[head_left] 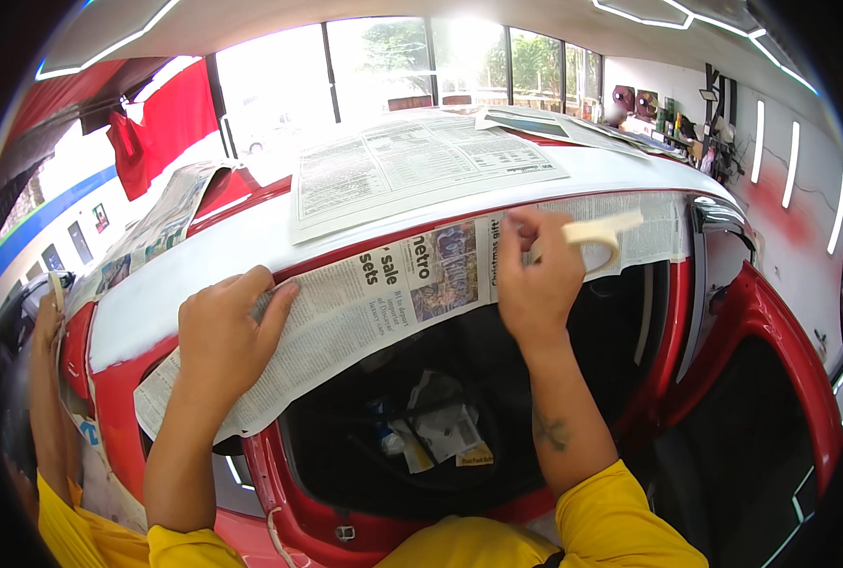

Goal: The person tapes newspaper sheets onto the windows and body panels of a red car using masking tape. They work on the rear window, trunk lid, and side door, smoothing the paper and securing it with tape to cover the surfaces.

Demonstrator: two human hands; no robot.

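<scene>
My right hand [540, 275] grips a roll of cream masking tape [603, 248] at the upper edge of a red car's door opening. Its fingertips pinch close to the roof edge, and a pale loop of tape shows beyond them. A long newspaper strip [346, 327] hangs from that edge over the opening. My left hand [227, 327] rests on the left part of this strip, thumb spread from the fingers, pressing against the roof rail. The roof [189, 260] is whitish with red borders, and another newspaper sheet [412, 166] lies across its top.
A co-worker's arm [52, 398] with a yellow sleeve reaches up at the far left. The red car door [790, 331] stands open on the right. Loose papers [440, 417] lie inside the dark cabin. Shelves with bottles [667, 118] stand by the back right wall.
</scene>
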